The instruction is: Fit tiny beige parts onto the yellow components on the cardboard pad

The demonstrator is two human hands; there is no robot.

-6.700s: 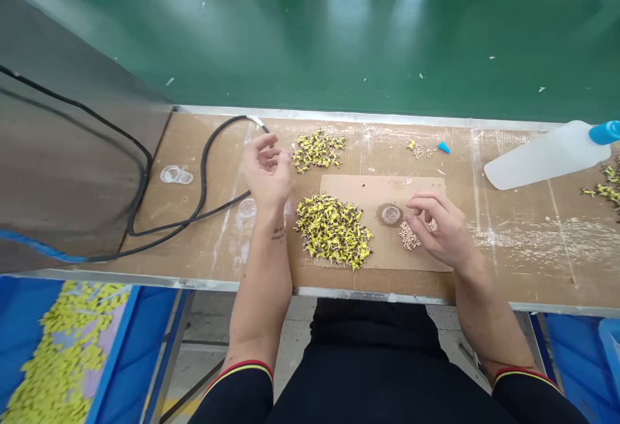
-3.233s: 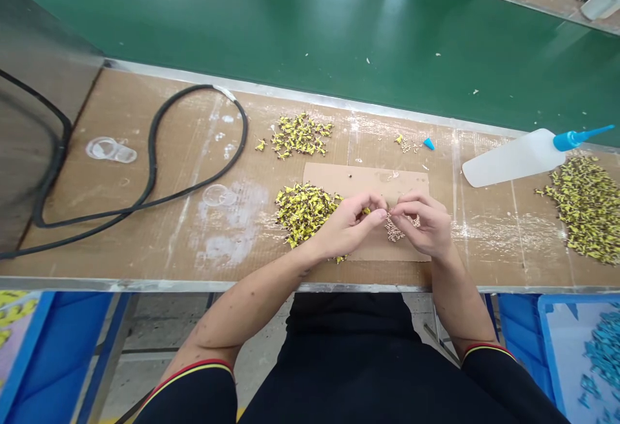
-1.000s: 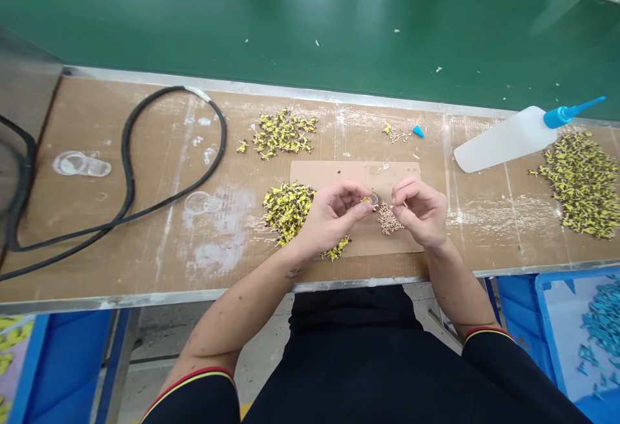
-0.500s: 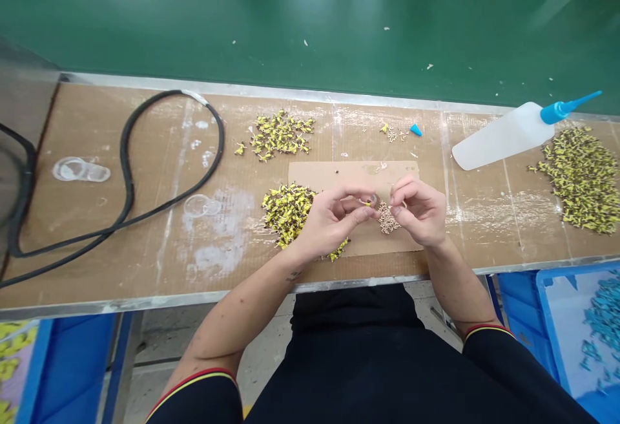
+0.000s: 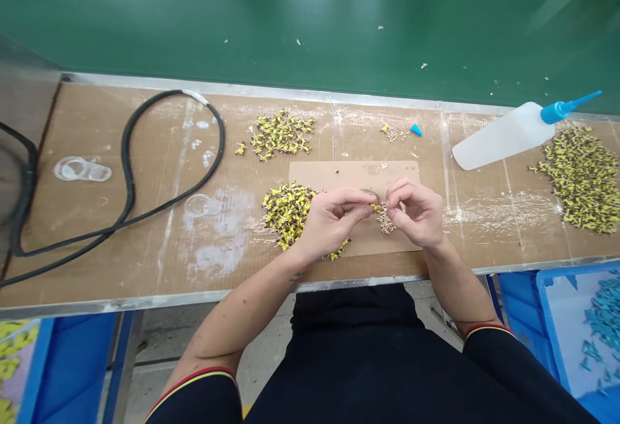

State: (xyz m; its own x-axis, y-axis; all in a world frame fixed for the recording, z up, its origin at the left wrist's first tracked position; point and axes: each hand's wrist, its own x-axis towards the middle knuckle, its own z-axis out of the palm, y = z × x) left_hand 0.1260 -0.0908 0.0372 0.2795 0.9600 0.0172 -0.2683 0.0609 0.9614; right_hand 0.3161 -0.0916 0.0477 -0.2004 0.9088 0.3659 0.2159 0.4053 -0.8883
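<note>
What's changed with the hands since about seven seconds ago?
The left hand came in from the far yellow pile and now pinches a small yellow part against the right hand, which lifted off the pale pins. Piles, bottle and cable look unmoved.

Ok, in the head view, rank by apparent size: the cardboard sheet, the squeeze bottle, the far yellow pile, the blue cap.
1. cardboard sheet, partly covered by hands
2. squeeze bottle
3. far yellow pile
4. blue cap

The bottle and the pile look close, so that order is unsure.

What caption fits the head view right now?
Both hands, left hand and right hand, pinch a small yellow part above the cardboard sheet, beside a yellow parts pile.
</note>
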